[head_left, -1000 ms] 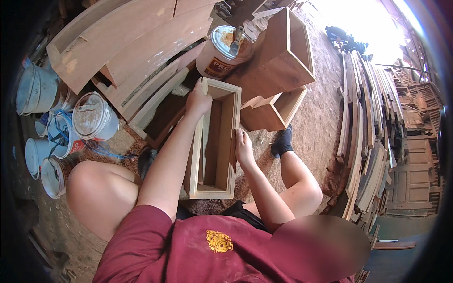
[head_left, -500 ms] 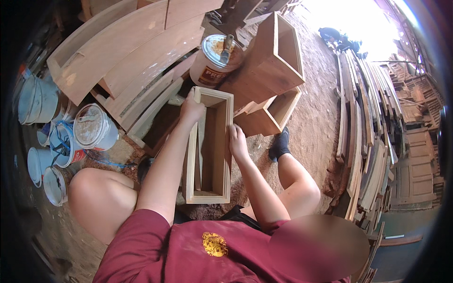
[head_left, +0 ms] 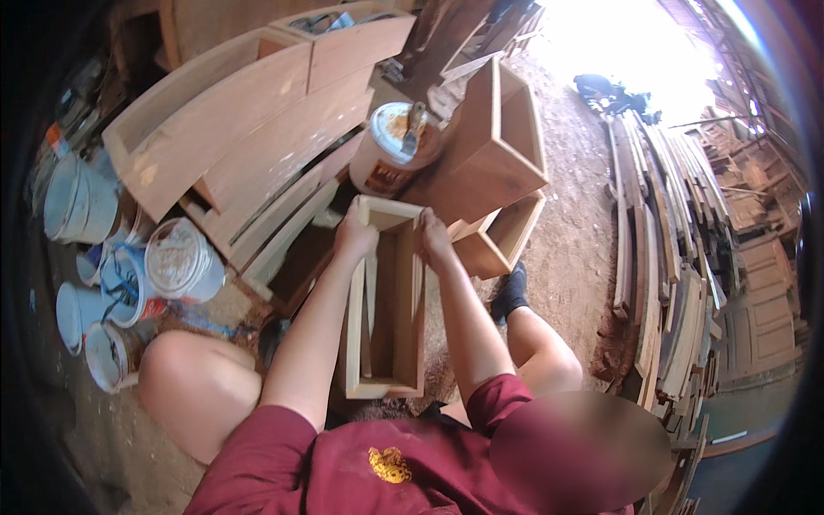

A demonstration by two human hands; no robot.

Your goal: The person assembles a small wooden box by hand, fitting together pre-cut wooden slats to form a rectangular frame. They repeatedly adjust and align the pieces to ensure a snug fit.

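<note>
Wooden box [head_left: 396, 300] grasped between left fingers [head_left: 359, 221] and right fingers [head_left: 427, 223] at its far end

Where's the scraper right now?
In the head view, upper middle, the scraper rests on the lid of the round bucket, just beyond the held wooden box.

Dirt floor [head_left: 571, 223]: white buckets [head_left: 183, 260] left, stacked planks [head_left: 637, 223] right
</note>
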